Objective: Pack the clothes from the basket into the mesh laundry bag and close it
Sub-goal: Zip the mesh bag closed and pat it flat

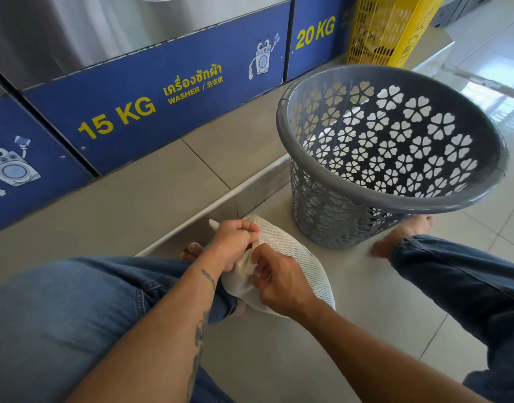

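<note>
Between the two hands, low over the tiled floor (322,344) and just in front of the knees, the mesh laundry bag (293,257) is held, bulging with pale fabric that shows through the netting. The left hand (235,242) is closed into a pinch on the bag's upper edge, near the far end of the opening, and the right hand (279,282) is curled with its fingertips pressed together on the nearer part of that same edge. Whether a zipper pull or only cloth is caught under the right fingertips cannot be told, since the fingers hide it. Beyond the right hand, well apart from it, the grey basket (395,199) stands on the floor; no clothing is seen in the part of its inside that shows, so the packing is judged done and the closing to be the step in hand.

For the closing to go well, the edge should be kept taut by the left hand, so that the two lips of the opening lie straight and parallel. Any fabric peeping out at the mouth should be tucked down first, because a fold trapped in the closure would jam it or tear the mesh. The pull should then be drawn in one steady line away from the anchoring pinch, toward the left hand or away from it as the track runs, without twisting. Once the end is reached, the closure should be checked by a light tug on both lips.
</note>
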Motion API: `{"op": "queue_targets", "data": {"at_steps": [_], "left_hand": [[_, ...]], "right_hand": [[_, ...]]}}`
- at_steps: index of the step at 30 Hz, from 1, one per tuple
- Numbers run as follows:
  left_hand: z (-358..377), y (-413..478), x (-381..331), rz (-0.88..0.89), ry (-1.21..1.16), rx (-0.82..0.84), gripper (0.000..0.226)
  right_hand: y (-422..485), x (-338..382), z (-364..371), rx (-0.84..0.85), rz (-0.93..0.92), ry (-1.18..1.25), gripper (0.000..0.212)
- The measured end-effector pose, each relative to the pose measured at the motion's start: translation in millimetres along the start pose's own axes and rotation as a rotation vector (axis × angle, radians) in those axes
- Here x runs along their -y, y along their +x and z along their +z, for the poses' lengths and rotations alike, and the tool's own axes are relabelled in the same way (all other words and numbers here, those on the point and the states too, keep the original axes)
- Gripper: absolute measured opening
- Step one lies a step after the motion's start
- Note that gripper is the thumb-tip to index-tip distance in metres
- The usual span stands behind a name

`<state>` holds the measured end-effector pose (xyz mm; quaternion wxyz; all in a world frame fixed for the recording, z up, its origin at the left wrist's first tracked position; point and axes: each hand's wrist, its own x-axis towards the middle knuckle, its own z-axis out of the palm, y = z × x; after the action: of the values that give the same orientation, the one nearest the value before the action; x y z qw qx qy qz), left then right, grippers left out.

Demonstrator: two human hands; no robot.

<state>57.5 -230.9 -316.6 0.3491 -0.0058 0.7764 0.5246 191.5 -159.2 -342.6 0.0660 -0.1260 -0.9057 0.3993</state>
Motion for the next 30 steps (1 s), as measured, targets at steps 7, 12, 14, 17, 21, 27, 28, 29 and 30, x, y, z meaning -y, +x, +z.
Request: {"op": "queue_targets", "data": {"at_steps": [7, 12, 14, 17, 21, 27, 28, 29, 30], "left_hand": [[-0.5, 4.4, 0.0, -0.022, -0.033, -0.029, 0.015], [-1.9, 4.9, 0.6, 0.031, 0.019, -0.035, 0.01], [-5.1, 2.8, -3.9, 0.102, 0.101, -0.044, 0.01], [-12.1, -3.4, -16.3, 0.187, 0.379, 0.02, 0.013], [-17.5, -11.3, -15.2, 0.118, 0.635, 0.049, 0.044], [-15.9, -8.4, 0.0, 0.0, 0.474, 0.049, 0.045], [-15.3, -6.9, 1.3, -0.016, 0.433, 0.037, 0.043], [-14.8, -6.1, 2.5, -0.028, 0.396, 0.022, 0.04], [-14.3, -5.3, 3.4, -0.037, 0.363, 0.007, 0.039]], "right_hand": [[-4.1, 4.1, 12.1, -0.038, 0.135, 0.163, 0.043], [0.0, 3.3, 10.0, -0.06, 0.298, 0.338, 0.041], [6.1, 4.9, 9.1, -0.061, 0.332, 0.383, 0.038], [15.1, 4.4, 7.7, -0.035, 0.289, 0.358, 0.041], [17.7, 0.8, 6.1, -0.002, 0.275, 0.333, 0.044], [7.3, -4.9, 4.0, 0.029, 0.411, 0.334, 0.017], [5.3, -6.4, 2.9, 0.025, 0.432, 0.337, 0.011], [3.6, -8.1, 2.3, 0.023, 0.454, 0.342, 0.007], [2.8, -9.1, 2.1, 0.031, 0.478, 0.353, 0.004]]}}
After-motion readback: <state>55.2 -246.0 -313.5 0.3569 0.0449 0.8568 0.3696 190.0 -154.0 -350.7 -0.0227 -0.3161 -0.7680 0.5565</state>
